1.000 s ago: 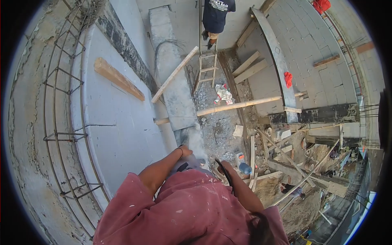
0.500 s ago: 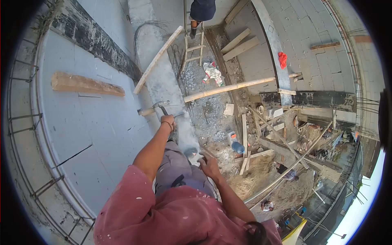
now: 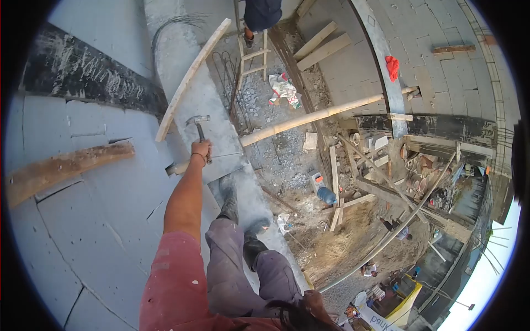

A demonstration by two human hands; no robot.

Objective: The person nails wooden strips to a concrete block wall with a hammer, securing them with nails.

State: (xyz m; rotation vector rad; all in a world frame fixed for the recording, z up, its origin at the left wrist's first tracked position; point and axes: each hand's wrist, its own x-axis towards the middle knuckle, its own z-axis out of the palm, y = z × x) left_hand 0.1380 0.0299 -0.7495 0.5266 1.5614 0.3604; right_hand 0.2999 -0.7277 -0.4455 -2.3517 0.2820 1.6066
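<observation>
My left hand [image 3: 202, 149] is closed around the handle of a claw hammer [image 3: 200, 128]. Its metal head points away from me, over the pale concrete ledge [image 3: 221, 132]. Beside that hand a thin rod or wire [image 3: 227, 155] crosses the ledge, and a short wooden stub [image 3: 178, 168] sticks out of the block wall. My right hand [image 3: 313, 300] is low at the bottom, near my thigh; its fingers are too obscured to read. My dark boots [image 3: 228, 201] stand on the ledge.
A wooden plank [image 3: 193, 77] leans ahead on the left. A bamboo pole [image 3: 314, 118] spans the drop to the right. Far below lie rubble, boards and a blue water jug [image 3: 326, 195]. Another person [image 3: 261, 14] is on a ladder [image 3: 254, 55]. A timber [image 3: 72, 165] juts from the left wall.
My left hand and the hammer have moved left and slightly forward, lifting away from the wooden stub. My right hand has dropped back toward my body. The view has shifted, showing my boots.
</observation>
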